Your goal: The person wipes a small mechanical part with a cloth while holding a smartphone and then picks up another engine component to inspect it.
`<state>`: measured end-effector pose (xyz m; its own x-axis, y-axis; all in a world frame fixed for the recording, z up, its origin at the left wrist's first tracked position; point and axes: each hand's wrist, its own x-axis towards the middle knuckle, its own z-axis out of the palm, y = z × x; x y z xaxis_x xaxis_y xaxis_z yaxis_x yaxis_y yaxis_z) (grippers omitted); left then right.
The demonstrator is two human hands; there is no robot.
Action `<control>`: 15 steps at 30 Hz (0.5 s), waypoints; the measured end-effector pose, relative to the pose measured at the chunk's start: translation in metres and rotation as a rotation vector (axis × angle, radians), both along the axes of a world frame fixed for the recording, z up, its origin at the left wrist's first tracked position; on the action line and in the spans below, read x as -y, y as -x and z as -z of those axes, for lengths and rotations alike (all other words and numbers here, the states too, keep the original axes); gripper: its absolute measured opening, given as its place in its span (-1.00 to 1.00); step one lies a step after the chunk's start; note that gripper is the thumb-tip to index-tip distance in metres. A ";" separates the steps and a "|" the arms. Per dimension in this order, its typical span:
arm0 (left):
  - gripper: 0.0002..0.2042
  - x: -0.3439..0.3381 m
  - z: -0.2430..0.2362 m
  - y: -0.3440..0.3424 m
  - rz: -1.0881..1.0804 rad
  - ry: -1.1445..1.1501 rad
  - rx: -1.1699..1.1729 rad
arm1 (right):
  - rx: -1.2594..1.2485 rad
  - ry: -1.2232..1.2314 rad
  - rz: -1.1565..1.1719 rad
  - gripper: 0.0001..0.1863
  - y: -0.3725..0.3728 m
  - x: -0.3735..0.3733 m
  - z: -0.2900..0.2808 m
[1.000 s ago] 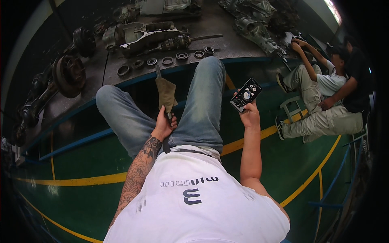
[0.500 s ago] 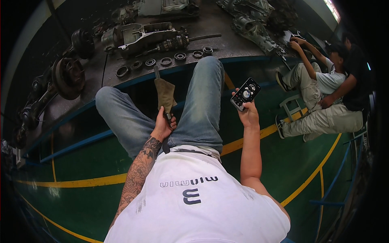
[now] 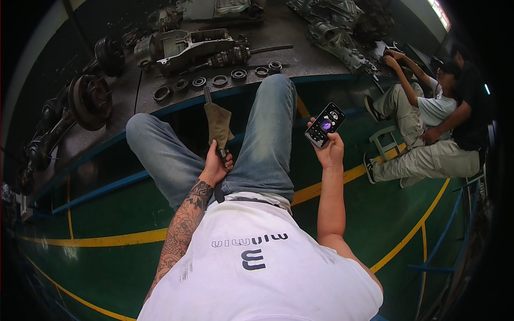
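Note:
My left hand [image 3: 217, 165] is closed around the lower end of a metal shaft [image 3: 208, 94], which rests between my thighs. A brown cloth [image 3: 218, 123] is wrapped round the shaft's middle, and the metal shows above and below it. Out to the right, my right hand [image 3: 330, 152] grips a smartphone [image 3: 325, 125] with its lit screen facing up, my thumb near its lower edge. Beyond my knees, a row of several metal rings [image 3: 220, 81] lies along the front of the dark workbench [image 3: 300, 59].
Behind the rings sit an opened gearbox housing [image 3: 182, 51] and a gear shaft [image 3: 230, 56]. An axle with drums [image 3: 90, 102] stands at the left, another metal casing [image 3: 334, 43] at the right. Two people [image 3: 439, 112] sit at the right beside a small stool [image 3: 384, 143].
The picture in the middle of the phone's screen has turned from pale blue to purple. Both hands and the wrapped shaft have stayed in place.

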<state>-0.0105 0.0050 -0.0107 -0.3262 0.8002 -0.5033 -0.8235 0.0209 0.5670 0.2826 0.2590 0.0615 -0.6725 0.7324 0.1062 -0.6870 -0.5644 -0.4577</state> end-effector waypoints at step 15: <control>-0.39 -0.001 0.000 0.000 -0.007 0.012 0.004 | -0.021 -0.008 0.004 -0.42 -0.002 -0.001 -0.005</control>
